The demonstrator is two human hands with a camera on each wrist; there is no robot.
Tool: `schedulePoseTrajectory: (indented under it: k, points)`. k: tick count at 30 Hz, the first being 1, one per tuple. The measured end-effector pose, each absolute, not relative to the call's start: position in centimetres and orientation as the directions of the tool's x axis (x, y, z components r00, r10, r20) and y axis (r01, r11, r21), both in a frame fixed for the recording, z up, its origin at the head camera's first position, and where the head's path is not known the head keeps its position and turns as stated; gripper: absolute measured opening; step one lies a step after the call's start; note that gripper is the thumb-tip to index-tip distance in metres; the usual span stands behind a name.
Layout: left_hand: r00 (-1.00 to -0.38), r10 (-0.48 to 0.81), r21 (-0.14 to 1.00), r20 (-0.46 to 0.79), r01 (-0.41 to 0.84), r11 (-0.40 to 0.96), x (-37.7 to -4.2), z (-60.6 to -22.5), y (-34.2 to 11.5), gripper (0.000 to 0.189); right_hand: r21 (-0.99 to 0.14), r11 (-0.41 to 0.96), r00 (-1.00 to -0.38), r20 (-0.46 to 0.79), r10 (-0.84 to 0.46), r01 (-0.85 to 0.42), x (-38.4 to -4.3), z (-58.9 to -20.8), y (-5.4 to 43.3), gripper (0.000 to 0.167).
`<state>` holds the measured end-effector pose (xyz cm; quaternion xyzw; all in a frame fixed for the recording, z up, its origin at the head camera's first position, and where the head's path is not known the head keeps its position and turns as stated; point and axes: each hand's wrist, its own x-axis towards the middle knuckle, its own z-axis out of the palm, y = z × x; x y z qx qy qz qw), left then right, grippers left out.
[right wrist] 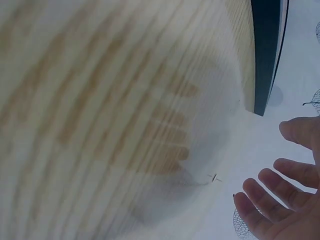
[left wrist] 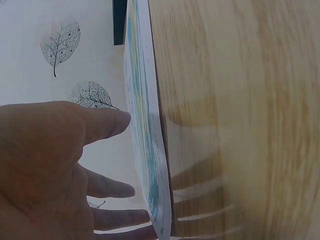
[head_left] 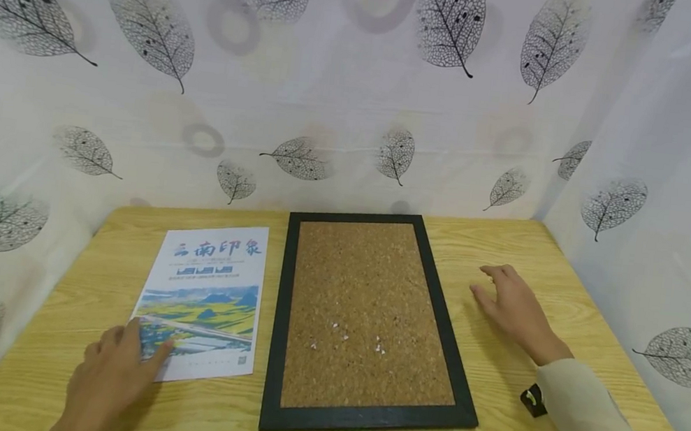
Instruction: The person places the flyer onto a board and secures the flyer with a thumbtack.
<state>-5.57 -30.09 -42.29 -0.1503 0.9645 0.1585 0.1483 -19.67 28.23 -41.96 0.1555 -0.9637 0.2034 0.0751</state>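
Basically, poster (head_left: 204, 313) runs lengthwise near-to-far (title (head_left: 218, 248) farthest); left hand (head_left: 113, 368) at left edge, right hand (head_left: 517, 312) apart, fingers loosely extended.

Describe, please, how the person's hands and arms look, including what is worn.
The left hand and right hand wear no gloves. The right sleeve is plain beige; a small black object with a yellow-green mark shows beside it. No left sleeve is visible.

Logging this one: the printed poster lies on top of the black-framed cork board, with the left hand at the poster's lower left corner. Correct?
Not quite: the poster lies on the table, left of the cork board, not on top of it; the head view shows this. The left hand is placed as you say.
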Motion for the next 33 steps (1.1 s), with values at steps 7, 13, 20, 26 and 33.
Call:
schedulePoseTrajectory:
  k: [7, 13, 20, 26, 33]
  points:
    - [-0.897, -0.277, 0.247, -0.345, -0.372, 0.895, -5.5, -42.2, -30.3, 0.110, -0.361, 0.901, -0.969, 0.157, -0.193, -0.238, -20.9, -42.5, 29.0, 0.045]
    - [-0.895, -0.291, 0.247, -0.337, -0.382, 0.891, -5.4, -42.3, -30.7, 0.107, -0.387, 0.907, -0.986, 0.105, -0.133, -0.163, -22.1, -42.8, 29.6, 0.043]
    - [-0.876, -0.305, 0.248, -0.374, -0.411, 0.877, -5.7, -42.3, -31.2, 0.103, -0.420, 0.897, -0.990, 0.087, -0.113, -0.139, -23.0, -43.1, 30.2, 0.031]
    - [-0.874, -0.297, 0.252, -0.385, -0.409, 0.877, -5.6, -42.3, -31.7, 0.104, -0.432, 0.893, -0.992, 0.074, -0.103, -0.125, -23.5, -43.3, 30.4, 0.023]
    - [-0.877, -0.294, 0.282, -0.380, -0.412, 0.866, -5.5, -42.3, -32.2, 0.102, -0.448, 0.889, -0.996, 0.063, -0.070, -0.091, -23.6, -43.5, 30.3, 0.024]
